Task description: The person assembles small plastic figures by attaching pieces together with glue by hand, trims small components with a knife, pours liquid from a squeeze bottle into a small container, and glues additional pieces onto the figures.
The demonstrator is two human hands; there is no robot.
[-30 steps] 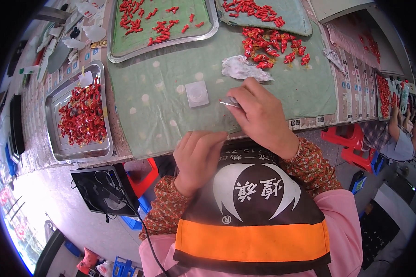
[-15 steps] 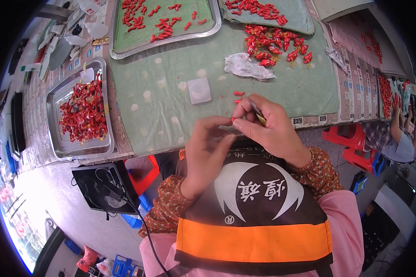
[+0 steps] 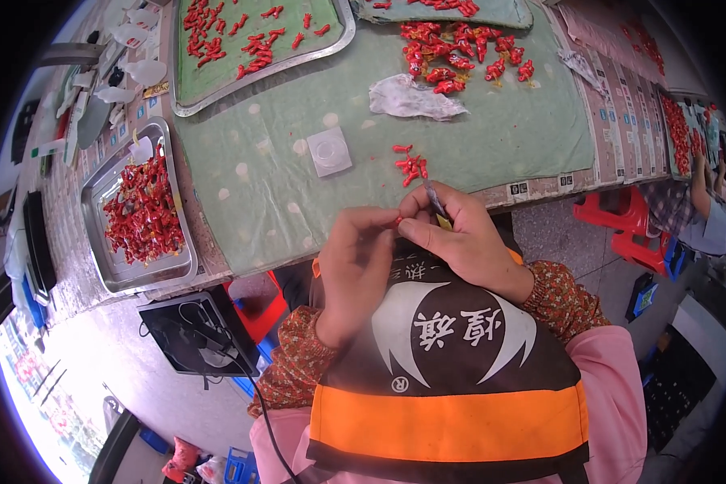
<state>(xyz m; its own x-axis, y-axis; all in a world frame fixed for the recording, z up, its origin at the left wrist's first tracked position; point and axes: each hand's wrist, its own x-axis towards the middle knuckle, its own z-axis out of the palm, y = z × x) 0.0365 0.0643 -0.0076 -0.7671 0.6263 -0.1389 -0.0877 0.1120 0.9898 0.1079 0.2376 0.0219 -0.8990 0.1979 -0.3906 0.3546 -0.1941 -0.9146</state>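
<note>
Bright, fairly even light on tabletop [image 3: 625,137]; shadows soft. Lower left blown out white, floor [image 3: 97,347] glaring. Fisheye bends straight edges; corners black.

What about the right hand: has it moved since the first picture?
Yes. The right hand has moved down the view, away from the crumpled white cloth.

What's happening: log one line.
left hand: pinching red piece | right hand: same, holding thin tool | ahead: loose red pieces, green cloth
</note>
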